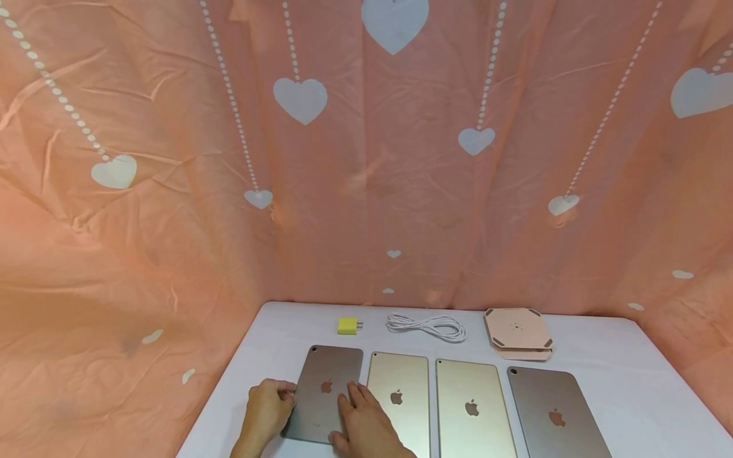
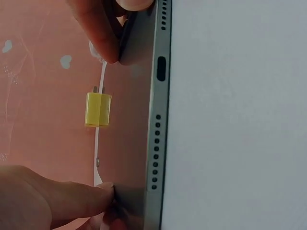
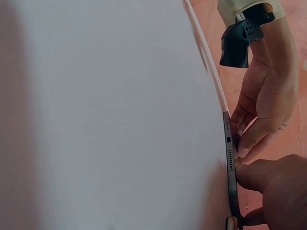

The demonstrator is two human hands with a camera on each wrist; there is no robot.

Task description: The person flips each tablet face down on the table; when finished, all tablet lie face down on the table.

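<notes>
A dark grey tablet [image 1: 326,407] lies back up at the left end of a row, its apple logo showing. At its left edge my left hand [image 1: 266,407] pinches it, thumb near the top and other fingers curled at the side. My right hand [image 1: 369,420] rests on the tablet's right part with fingers extended, the thumb near its lower edge. In the left wrist view the tablet's near edge [image 2: 158,139] shows a port and speaker holes. A gold tablet [image 1: 397,420] lies just right of it, partly covered by the right hand.
Another gold tablet [image 1: 475,420] and a grey one [image 1: 558,413] continue the row rightward. Behind stand a yellow charger plug [image 1: 347,326], a coiled white cable [image 1: 429,326] and a pinkish stand [image 1: 518,329]. The white table [image 1: 624,356] meets a pink curtain [image 1: 366,191].
</notes>
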